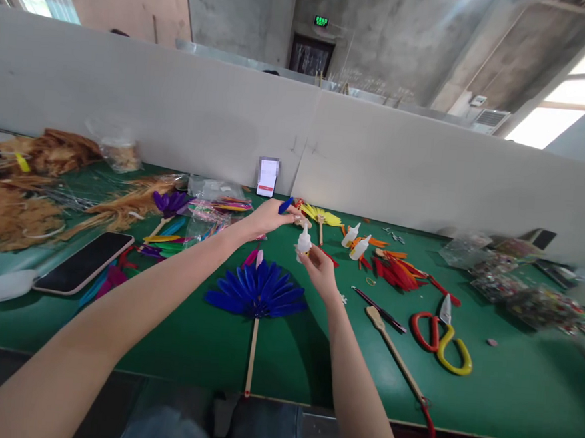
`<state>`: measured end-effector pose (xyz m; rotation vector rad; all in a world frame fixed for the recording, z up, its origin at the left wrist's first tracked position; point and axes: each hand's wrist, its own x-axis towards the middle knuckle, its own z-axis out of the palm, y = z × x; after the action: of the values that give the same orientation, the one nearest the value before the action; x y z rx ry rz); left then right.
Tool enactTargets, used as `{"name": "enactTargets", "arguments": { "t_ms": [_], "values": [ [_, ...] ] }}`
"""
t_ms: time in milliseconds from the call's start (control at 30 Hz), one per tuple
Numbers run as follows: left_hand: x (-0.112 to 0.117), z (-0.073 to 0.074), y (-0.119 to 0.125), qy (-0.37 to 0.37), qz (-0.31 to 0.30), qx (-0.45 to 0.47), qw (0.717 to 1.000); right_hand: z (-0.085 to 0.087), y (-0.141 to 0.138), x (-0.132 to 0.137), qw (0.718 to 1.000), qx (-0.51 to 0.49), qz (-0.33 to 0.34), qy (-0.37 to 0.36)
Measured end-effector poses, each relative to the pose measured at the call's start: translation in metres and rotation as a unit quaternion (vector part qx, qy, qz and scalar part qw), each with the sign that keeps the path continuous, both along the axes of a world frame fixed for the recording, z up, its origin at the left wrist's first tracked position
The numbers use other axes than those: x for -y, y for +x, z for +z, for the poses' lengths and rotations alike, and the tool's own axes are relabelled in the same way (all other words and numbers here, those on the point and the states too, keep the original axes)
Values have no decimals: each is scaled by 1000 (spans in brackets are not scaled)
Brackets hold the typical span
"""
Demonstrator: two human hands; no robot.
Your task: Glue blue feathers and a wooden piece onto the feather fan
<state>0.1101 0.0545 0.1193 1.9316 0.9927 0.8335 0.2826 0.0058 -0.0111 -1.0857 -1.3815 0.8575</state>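
Note:
My left hand (271, 219) is closed, with a single blue feather (286, 205) sticking up from its fingers. Just below and to the right, my right hand (319, 269) grips a small white glue bottle (304, 242), nozzle upward. The fingertips of my left hand are close to the nozzle; whether they touch it I cannot tell. Nearer to me on the green table lies a blue feather fan (257, 293), spread out, its wooden handle (251, 359) pointing toward me. Beyond my hands is a yellow feather fan (321, 215), partly hidden.
Two more glue bottles (355, 242) stand to the right, by red and orange feathers (399, 270). Scissors (442, 336), tweezers (379, 310) and a wooden stick with red cord (398, 356) lie nearer. A phone (85, 262) and a purple fan (170, 202) are left. A white partition (401, 160) stands behind.

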Motion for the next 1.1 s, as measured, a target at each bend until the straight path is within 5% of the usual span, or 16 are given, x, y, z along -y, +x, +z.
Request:
{"name": "enactTargets", "arguments": {
  "t_ms": [400,767,1100],
  "values": [
    [7,10,-1,-47,55,17,997,-1,1,0,1000,8,-1,6],
    [12,14,-3,-160,-23,76,984,1,-1,2,1000,25,-6,6],
    [0,13,-11,-161,-8,66,985,-3,2,-1,999,35,-4,2]
  ]
}}
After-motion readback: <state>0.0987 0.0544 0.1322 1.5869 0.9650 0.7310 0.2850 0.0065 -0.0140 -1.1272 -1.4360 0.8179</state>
